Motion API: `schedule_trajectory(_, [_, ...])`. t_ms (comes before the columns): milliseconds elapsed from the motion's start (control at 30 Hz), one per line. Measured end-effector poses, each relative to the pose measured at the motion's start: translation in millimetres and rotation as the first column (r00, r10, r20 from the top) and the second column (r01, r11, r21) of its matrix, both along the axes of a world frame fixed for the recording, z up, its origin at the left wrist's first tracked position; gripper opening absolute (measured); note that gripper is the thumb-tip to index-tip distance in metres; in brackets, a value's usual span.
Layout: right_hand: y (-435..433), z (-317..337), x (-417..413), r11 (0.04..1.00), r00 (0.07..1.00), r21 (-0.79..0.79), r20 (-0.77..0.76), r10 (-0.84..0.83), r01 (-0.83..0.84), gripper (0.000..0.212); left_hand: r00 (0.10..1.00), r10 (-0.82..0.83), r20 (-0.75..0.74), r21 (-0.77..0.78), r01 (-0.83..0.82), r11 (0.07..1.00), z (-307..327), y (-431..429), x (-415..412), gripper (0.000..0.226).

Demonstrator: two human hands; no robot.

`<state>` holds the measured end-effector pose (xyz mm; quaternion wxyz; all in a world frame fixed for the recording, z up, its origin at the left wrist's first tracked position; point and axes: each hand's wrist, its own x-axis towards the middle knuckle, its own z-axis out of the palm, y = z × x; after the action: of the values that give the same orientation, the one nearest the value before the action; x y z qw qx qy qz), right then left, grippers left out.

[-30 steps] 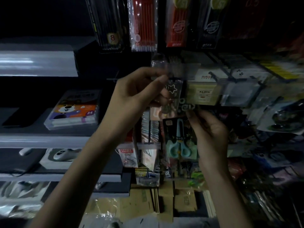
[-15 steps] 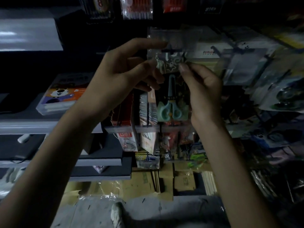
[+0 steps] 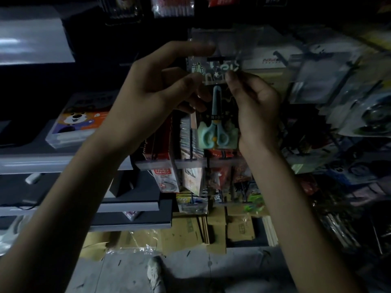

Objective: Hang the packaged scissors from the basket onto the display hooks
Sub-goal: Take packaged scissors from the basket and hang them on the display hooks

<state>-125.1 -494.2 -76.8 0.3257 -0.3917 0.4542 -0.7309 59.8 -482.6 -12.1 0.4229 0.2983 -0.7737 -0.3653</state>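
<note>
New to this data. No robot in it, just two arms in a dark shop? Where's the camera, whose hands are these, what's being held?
There is no machine here. A person works with bare hands, and the only camera sits on their head, looking forward and down. Every picture is therefore the same view, with the arms coming in from the bottom edge.

The left hand and the right hand each pinch a top corner of a scissors pack. It is a clear packet with pale blue-green scissors inside, held up in front of a rack of hanging packets. It is too dark to tell whether the pack is on a hook yet.

To the left are grey shelves holding a box with a cartoon bear on it. On the floor below lie flattened cardboard and the person's shoe.
</note>
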Motion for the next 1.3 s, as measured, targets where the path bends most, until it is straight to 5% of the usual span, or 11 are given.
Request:
schedule_trajectory(300, [-5,-5,-5,0.999,1.0,0.035,0.026,-0.003,0.002,0.017,0.981,-0.02,-0.192,-0.012,0.018,1.0,-29,8,-7,0.028])
schedule_trajectory(467, [-8,-6,-8,0.998,1.0,0.07,0.0,0.002,-0.002,0.023,0.987,0.044,-0.152,0.044,-0.038,0.998,-63,10,-7,0.029])
schedule_trajectory(767, [-10,-5,-10,0.994,0.999,0.106,0.041,0.018,-0.023,0.019,0.91,0.356,-0.211,0.075,-0.348,0.934,-93,-11,-15,0.033])
schedule_trajectory(1133, [1,-9,-9,0.999,0.997,0.036,0.063,0.036,-0.039,0.023,0.841,0.375,-0.389,0.397,-0.214,0.893,-102,-19,-35,0.008])
schedule_trajectory(1300, [14,-34,-7,0.996,0.985,0.046,-0.155,-0.072,0.08,0.024,0.818,0.387,-0.426,0.394,-0.218,0.893,-108,-19,-38,0.009])
